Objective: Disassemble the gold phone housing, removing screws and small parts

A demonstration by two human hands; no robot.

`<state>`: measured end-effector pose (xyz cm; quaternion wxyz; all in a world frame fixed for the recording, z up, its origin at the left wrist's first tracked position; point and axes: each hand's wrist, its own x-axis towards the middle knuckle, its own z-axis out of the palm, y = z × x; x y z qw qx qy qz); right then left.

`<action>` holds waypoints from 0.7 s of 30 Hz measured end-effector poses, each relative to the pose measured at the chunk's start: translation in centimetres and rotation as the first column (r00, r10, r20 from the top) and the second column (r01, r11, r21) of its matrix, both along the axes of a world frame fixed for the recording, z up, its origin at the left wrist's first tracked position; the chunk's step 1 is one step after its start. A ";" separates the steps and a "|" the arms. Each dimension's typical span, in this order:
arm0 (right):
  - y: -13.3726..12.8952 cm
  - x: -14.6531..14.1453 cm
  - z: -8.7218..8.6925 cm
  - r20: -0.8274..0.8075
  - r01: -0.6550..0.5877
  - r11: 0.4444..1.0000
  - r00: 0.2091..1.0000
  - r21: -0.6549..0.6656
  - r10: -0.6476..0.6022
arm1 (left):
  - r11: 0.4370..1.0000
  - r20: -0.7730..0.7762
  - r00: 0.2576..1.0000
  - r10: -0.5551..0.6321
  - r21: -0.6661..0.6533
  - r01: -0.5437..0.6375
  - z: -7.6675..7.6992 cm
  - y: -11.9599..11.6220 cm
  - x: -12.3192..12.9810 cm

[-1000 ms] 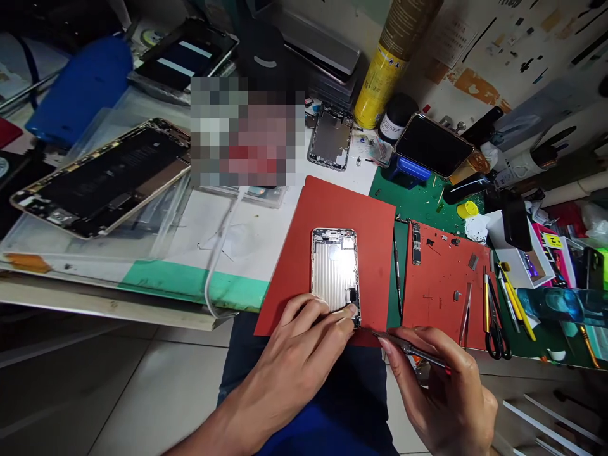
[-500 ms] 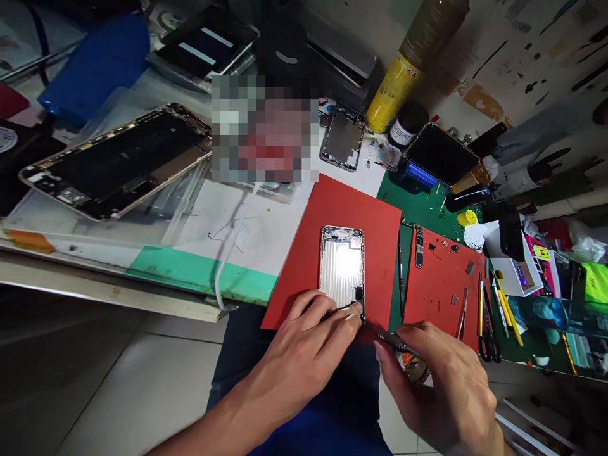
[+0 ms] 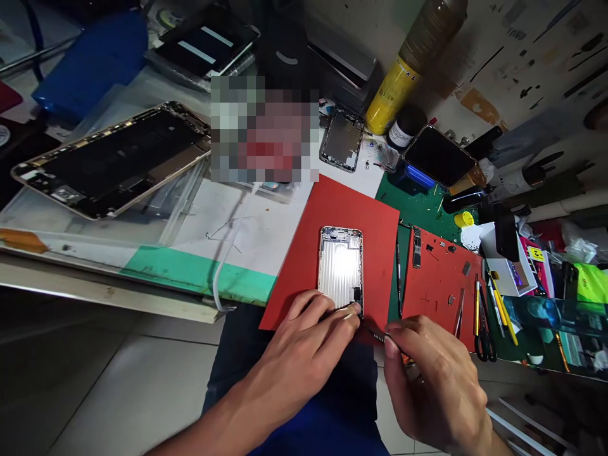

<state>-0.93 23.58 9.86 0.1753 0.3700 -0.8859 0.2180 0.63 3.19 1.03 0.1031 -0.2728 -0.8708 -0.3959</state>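
A bare phone housing [image 3: 338, 266], silver inside, lies on a red mat [image 3: 294, 272]. My left hand [image 3: 313, 332] presses over its lower end, gripping it with bent fingers; that end is partly hidden beneath them. Just to the right, my right hand [image 3: 437, 373] pinches a slim dark screwdriver [image 3: 377, 335] with a ribbed grip between thumb and fingers. Its tip points toward the housing's lower right corner; whether it touches is too dark to tell.
A second red mat [image 3: 437, 301] carries a narrow logic board [image 3: 417, 248] and small parts. Tweezers [image 3: 458, 312] and scissors [image 3: 484, 342] lie by its right side. An opened phone [image 3: 118, 158] rests at left. A white cable [image 3: 220, 278] hangs over the table edge.
My right thumb and fingers have closed further along the screwdriver toward its ribbed part, covering more of the handle. My left hand and the housing stay nearly still.
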 end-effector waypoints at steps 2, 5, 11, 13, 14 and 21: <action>0.1 0.0 0.0 -0.009 -0.008 1.000 1.000 0.018 0.008 | 1.000 0.010 1.000 -0.002 -0.005 0.003 0.0 0.0 0.0; 0.2 0.0 0.2 0.005 -0.005 1.000 1.000 0.030 0.005 | 1.000 0.017 1.000 -0.011 -0.021 0.011 -0.1 -0.1 0.0; 0.5 -0.1 -0.1 0.019 0.016 0.999 1.000 0.036 -0.016 | 1.000 0.014 1.000 -0.003 -0.010 0.003 0.1 -0.1 0.0; 0.5 -0.1 -0.2 0.061 0.002 1.000 0.998 0.011 -0.003 | 1.000 0.010 1.000 -0.005 -0.001 0.005 0.2 -0.1 0.0; 0.6 -0.1 -0.2 0.082 -0.007 1.000 0.997 0.004 0.007 | 1.000 0.013 1.000 -0.006 -0.001 0.006 0.2 -0.1 0.0; 2.8 2.2 1.3 0.219 0.368 0.918 0.917 -0.146 -0.332 | 1.000 -0.020 1.000 0.016 0.017 -0.016 0.4 0.1 -0.2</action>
